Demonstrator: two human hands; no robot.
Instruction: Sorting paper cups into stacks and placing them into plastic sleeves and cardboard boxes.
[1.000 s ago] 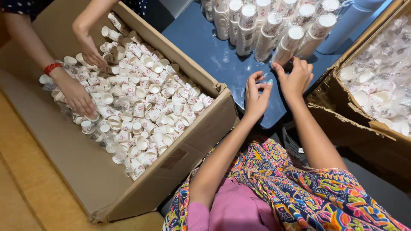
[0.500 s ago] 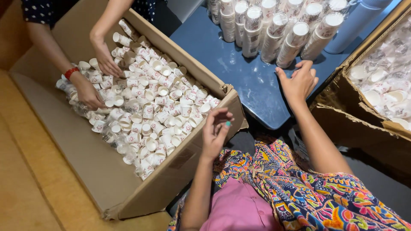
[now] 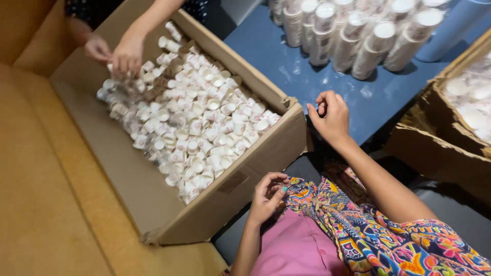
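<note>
My left hand (image 3: 268,197) rests low by the colourful patterned cloth (image 3: 368,225) on my lap, just outside the near wall of a big cardboard box (image 3: 255,163). Its fingers are curled in, and I see nothing in them. My right hand (image 3: 330,115) hovers at the edge of the blue table (image 3: 276,56), beside the box's corner. Its fingers are curled with the thumb against the forefinger, and nothing shows in them. The box holds several small white paper cups (image 3: 194,122), lying loose.
Another person's two hands (image 3: 120,53) reach into the far end of the box among the cups. Tall stacks of cups (image 3: 358,36) stand on the blue table. A second cardboard box (image 3: 450,128) with white cups sits at the right. Tan flooring lies at the left.
My left hand dropped from the box's rim to my lap. My right hand drew back from the table towards the box corner and curled. The other person's hands moved to the box's far end.
</note>
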